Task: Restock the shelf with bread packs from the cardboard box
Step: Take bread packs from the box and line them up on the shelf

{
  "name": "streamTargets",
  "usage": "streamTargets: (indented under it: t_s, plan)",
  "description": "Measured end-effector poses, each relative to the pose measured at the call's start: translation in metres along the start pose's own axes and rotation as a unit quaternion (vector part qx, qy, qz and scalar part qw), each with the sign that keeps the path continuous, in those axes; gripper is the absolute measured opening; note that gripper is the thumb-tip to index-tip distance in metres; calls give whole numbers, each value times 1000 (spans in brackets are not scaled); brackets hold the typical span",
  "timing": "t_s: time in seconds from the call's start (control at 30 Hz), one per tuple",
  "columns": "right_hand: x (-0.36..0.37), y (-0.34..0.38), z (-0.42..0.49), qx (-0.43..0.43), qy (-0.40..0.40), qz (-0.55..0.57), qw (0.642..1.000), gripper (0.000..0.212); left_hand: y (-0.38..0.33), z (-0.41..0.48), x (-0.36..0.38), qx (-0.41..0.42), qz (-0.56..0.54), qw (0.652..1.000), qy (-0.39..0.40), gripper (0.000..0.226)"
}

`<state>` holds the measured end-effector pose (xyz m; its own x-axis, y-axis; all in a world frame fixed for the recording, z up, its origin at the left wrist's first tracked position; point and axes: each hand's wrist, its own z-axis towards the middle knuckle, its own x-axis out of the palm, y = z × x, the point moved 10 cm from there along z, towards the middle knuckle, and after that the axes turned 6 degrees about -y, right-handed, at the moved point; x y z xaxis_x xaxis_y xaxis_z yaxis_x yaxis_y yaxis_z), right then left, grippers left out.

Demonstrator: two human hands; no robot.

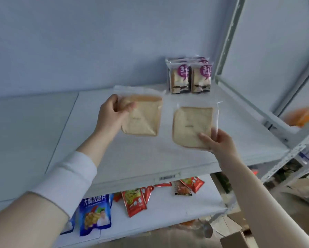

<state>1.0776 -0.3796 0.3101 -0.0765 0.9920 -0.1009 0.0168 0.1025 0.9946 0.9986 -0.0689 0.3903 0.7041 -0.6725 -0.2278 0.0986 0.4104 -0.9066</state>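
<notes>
I hold two clear-wrapped bread packs above the white shelf (150,158). My left hand (110,115) grips the left bread pack (144,117) at its upper left corner. My right hand (216,140) pinches the right bread pack (191,124) at its lower right corner. Both packs hang side by side over the middle of the shelf board, a little apart. At the back right of the shelf stand several upright bread packs with purple labels (190,77). A corner of the cardboard box (239,237) shows at the bottom right.
The shelf below carries red snack packets (135,201) and blue chip bags (94,213). A grey metal upright (227,36) and diagonal braces frame the shelf's right side. Orange packs (300,116) lie in the neighbouring bay.
</notes>
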Motion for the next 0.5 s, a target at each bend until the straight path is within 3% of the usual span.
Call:
streamTargets:
  t_s: [0.13,0.33,0.5]
  plan:
    - [57,-9,41,33,12,12,999,24,45,36,-9,-23,10,999,-20,40]
    - [112,13,136,12,22,14,1000,27,72,117,2,-32,16,998,-53,24]
    - [165,22,226,-24,27,-3,999,27,103,186,26,-27,52,995,-79,28]
